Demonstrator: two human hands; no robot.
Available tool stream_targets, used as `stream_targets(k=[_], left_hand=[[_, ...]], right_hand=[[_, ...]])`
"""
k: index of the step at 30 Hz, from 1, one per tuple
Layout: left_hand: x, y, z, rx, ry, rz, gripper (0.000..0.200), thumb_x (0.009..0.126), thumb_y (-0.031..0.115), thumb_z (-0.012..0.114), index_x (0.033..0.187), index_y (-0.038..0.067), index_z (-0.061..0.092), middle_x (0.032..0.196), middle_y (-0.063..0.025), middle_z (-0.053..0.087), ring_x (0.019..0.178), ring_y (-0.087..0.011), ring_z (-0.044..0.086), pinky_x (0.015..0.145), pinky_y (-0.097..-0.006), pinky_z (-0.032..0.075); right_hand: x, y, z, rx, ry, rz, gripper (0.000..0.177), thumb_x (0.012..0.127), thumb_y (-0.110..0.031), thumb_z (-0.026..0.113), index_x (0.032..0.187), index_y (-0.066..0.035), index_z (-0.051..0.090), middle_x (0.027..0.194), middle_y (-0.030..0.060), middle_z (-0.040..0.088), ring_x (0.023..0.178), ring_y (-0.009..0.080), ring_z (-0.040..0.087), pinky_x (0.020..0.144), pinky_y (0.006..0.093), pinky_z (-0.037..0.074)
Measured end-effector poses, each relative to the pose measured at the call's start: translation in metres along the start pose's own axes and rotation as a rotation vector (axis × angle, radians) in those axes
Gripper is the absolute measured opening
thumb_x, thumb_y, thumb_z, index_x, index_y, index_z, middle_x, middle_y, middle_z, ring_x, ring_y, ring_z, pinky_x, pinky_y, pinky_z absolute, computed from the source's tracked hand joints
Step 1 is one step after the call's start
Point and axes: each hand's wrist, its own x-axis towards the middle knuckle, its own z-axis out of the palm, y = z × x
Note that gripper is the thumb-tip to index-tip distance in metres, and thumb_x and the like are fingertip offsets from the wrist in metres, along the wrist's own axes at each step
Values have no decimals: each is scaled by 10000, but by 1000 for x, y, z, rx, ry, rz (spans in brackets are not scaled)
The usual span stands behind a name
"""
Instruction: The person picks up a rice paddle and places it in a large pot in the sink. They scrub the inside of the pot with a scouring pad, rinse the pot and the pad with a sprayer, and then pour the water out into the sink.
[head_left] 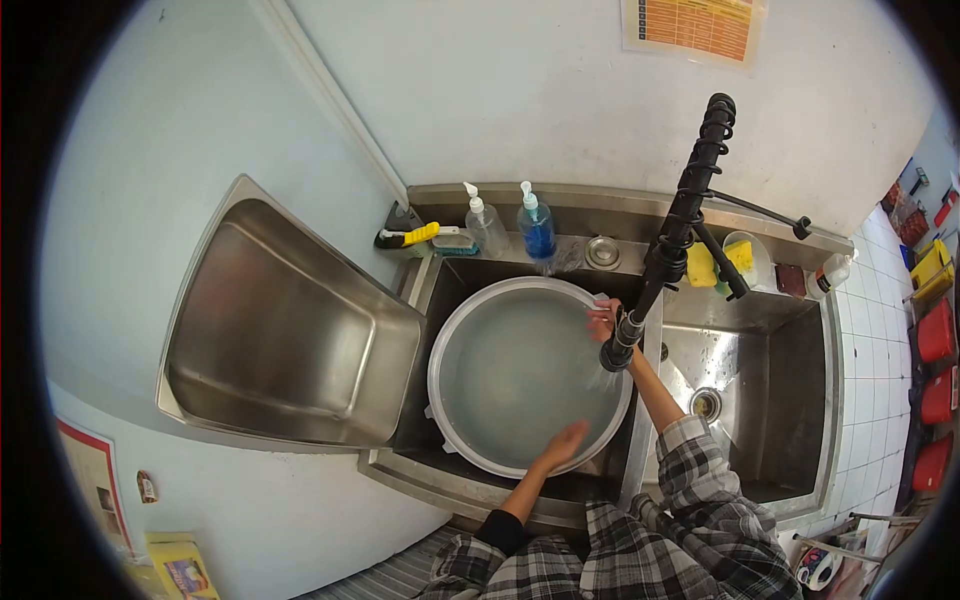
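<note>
A large round metal pot (436, 370) sits in the left sink basin, filled with cloudy water (520, 365). My left hand (567, 445) is over the water near the pot's front rim, fingers stretched out and holding nothing visible. On the pot's right side, my right hand (602, 318) is close to the rim and a side handle. Its fingers look apart, though the black spray faucet head (623, 340) partly covers the hand. Water seems to run from that head into the pot, beside my right wrist.
A deep steel pan (280, 330) leans against the wall at left. Along the back ledge stand a clear pump bottle (487, 230), a blue soap bottle (537, 230), brushes (420, 235) and yellow sponges (701, 265). The right basin (785, 400) has a drain (706, 404).
</note>
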Motion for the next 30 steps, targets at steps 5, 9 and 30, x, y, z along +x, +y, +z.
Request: stream_targets(k=[5,9,30], left_hand=[[64,55,-62,-578,240,20,711,858,661,282,1412,219,223,1434,-86,293,1297,-320,298,1015,-543,206],[133,73,-117,-511,414,287,582,896,523,404,1368,193,316,1397,-90,347,1279,-298,332,1002,-498,266],[172,-62,-113,928,-14,-358,482,741,312,649,1202,229,536,1350,-74,404,1256,-281,360,936,-522,381]], right_hand=[[4,-10,4,-362,2,205,437,869,-317,552,1187,-92,353,1051,151,577,846,243,610,701,365,518],[-24,-24,11,-324,-187,368,422,869,-282,547,1192,-91,354,1102,155,572,862,259,614,720,376,517],[-129,50,7,-623,60,508,346,908,-268,514,1179,-55,477,980,65,611,835,141,559,729,304,485]])
